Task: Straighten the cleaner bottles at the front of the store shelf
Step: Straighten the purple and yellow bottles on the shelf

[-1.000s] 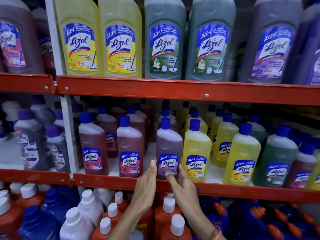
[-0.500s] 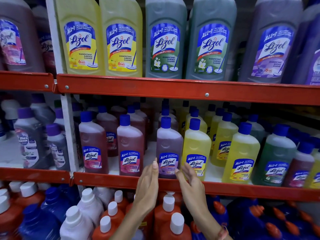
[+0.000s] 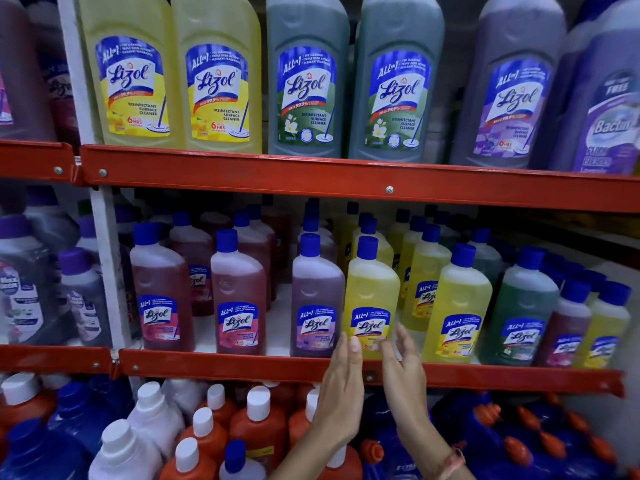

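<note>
The yellow cleaner bottle (image 3: pixel 371 299) stands upright at the front edge of the middle shelf (image 3: pixel 242 367), a flat-sided translucent plastic flask with rounded shoulders, a short neck and a blue screw cap; its glossy blue, white and yellow label faces outward. Its left side touches the purple-tinted bottle (image 3: pixel 317 299) of the same shape. To its right, with a gap between, stands another yellow bottle (image 3: pixel 457 306), then a green one (image 3: pixel 519 317).

Both hands flank the base of the yellow cleaner bottle. The left hand (image 3: pixel 341 386) is held flat and upright, fingers together, its fingertips over the seam between the purple-tinted bottle and the yellow one. The right hand (image 3: pixel 403 372) is also flat, fingers slightly spread and blurred, just beside the bottle's lower right corner. Neither grip is clenched around anything; both are released, palms turned toward each other. Whether the fingertips actually touch the plastic cannot be told. A thin band circles the right wrist (image 3: pixel 452 459).

Left of the purple-tinted bottle, two pink bottles (image 3: pixel 239 299) stand apart from each other along the same edge. The shelf's lip is painted orange-red metal with small screw heads. Above, the upper shelf (image 3: pixel 346 181) carries taller, squarer bottles in yellow, grey-green and violet. Below, orange bottles with white ribbed caps (image 3: pixel 258 403) crowd together beside dark blue jugs (image 3: pixel 519 445).
</note>
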The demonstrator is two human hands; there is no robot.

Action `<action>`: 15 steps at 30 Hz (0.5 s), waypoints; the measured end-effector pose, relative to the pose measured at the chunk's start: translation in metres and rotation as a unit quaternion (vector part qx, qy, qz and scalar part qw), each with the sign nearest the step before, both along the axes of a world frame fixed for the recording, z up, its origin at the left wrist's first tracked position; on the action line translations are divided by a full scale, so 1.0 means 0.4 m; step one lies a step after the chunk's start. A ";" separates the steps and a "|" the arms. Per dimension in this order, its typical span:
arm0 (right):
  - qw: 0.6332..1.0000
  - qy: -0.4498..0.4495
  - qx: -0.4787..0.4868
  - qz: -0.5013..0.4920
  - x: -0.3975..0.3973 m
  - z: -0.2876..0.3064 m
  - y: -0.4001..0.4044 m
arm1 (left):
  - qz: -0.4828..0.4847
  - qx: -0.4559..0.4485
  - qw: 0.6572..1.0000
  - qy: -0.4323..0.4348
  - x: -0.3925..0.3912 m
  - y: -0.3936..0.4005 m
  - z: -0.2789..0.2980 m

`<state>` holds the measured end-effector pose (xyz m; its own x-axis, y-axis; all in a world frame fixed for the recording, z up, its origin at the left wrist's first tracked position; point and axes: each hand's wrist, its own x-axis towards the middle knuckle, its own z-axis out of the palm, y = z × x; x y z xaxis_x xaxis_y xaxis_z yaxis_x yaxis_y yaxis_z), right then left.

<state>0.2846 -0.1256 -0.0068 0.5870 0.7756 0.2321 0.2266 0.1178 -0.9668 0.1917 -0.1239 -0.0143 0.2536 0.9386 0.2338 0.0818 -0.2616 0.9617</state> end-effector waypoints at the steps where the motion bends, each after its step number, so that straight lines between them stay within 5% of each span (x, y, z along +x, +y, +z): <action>1: 1.000 0.012 -0.004 0.009 0.001 0.000 0.000 | 0.004 0.000 1.000 0.001 0.007 -0.003 0.003; 15: 0.997 0.070 -0.009 0.025 0.034 0.022 0.011 | -0.028 -0.048 0.996 -0.076 0.011 0.040 0.008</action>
